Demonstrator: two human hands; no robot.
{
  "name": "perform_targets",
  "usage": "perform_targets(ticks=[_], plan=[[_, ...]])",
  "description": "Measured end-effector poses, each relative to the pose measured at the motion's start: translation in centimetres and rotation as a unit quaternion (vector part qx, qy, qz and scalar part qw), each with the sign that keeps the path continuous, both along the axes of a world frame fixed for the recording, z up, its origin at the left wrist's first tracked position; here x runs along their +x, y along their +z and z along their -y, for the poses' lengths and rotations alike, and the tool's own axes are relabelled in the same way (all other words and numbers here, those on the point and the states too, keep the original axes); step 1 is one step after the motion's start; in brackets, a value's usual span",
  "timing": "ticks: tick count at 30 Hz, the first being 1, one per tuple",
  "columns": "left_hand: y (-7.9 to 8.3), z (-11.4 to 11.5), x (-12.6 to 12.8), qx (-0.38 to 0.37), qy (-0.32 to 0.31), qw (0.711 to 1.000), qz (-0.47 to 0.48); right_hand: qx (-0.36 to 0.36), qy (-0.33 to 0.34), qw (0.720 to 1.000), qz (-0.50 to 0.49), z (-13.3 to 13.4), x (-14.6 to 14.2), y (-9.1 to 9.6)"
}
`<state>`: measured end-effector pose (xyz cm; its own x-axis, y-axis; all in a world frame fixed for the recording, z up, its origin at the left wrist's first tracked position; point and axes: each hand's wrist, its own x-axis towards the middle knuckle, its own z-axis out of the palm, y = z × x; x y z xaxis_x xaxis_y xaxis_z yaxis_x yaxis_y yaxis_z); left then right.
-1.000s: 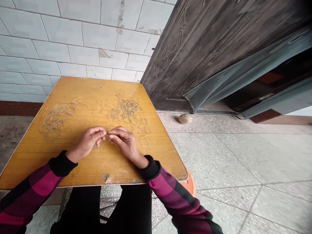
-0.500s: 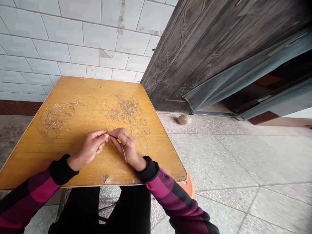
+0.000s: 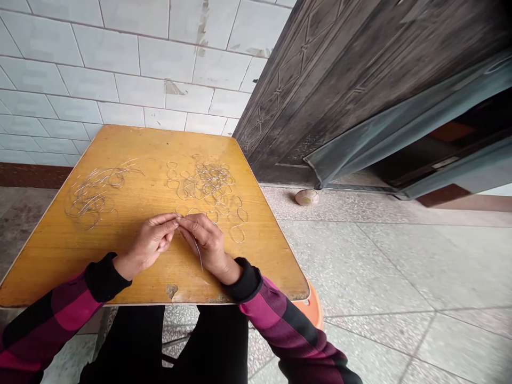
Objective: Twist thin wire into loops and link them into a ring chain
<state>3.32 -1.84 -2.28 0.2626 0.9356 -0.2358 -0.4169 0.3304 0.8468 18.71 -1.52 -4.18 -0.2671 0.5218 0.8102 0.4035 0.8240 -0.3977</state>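
1. above the table (image 3: 148, 286), my left hand (image 3: 151, 242) and right hand (image 3: 208, 245) pinch one wire (image 3: 199, 253), fingertips meeting.
2. its tail trails from my right hand toward me.
3. close pinches and small, even turns, i judge, serve best.

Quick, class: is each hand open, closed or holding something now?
Left hand: pinched closed; anything between its fingertips is hidden.
Right hand: closed, holding a thin wire.

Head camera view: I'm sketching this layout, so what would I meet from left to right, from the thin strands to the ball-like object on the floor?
Pile of thin strands → left hand → right hand → ball-like object.
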Motion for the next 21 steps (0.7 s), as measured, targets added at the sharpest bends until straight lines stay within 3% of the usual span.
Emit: perform_targets(ticks=[11,21], plan=[[-0.5,-0.4,0.0,-0.083,0.004,0.989,0.122,-0.037,0.020,0.999,0.023,0.0,-0.2,-0.2],[-1.1,-1.0,-0.7,-0.018,-0.027,0.995,0.089,-0.084,0.072,0.993,-0.042,-0.3,0.0,-0.1]])
